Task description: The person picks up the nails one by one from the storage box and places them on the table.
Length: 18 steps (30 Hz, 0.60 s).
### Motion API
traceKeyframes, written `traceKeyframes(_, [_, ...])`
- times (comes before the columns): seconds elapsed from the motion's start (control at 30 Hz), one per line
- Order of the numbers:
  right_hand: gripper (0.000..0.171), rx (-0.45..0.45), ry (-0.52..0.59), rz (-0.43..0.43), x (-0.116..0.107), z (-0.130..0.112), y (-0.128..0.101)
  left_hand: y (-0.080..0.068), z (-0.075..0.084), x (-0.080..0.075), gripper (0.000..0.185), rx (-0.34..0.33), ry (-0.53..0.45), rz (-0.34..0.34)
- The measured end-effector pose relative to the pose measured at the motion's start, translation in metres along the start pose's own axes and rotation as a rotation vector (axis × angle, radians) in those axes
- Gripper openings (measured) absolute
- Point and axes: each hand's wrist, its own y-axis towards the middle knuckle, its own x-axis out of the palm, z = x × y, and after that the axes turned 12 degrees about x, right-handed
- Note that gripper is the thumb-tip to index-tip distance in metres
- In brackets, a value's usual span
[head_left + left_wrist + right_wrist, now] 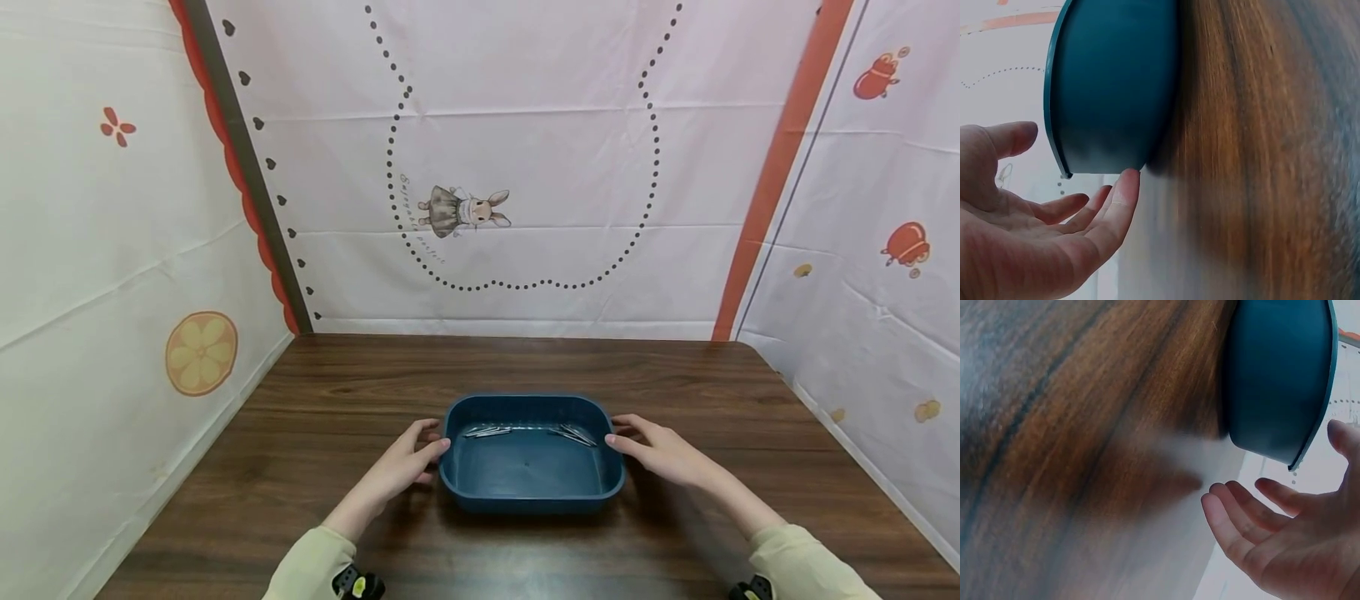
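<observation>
A dark blue tray (531, 492) sits on a wooden table (300, 467). Nearest the viewer, the left hand (405, 463) and right hand (660, 450) flank the tray's short ends, fingers loosely spread and holding nothing, fingertips at its walls as if steadying it. Thin metal pins (525, 432) lie along the tray's far wall. Beyond the tray hangs a rabbit-printed backdrop (465, 208).

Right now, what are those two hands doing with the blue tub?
A person sits at a wooden table with a hand on each side of a dark blue tub. The left hand has a fingertip touching the tub's left end; the right hand is at the right end, fingers relaxed, and contact is unclear. Neither hand grips it. A few thin metal pieces lie along the far side of the tub's bottom.
</observation>
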Motion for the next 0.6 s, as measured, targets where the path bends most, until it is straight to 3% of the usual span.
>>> traceKeyframes(0.6, [0.066,-0.028,-0.071,0.014,-0.009,-0.014,-0.008,-0.005,-0.003,0.003,0.051,0.043,-0.049,0.028])
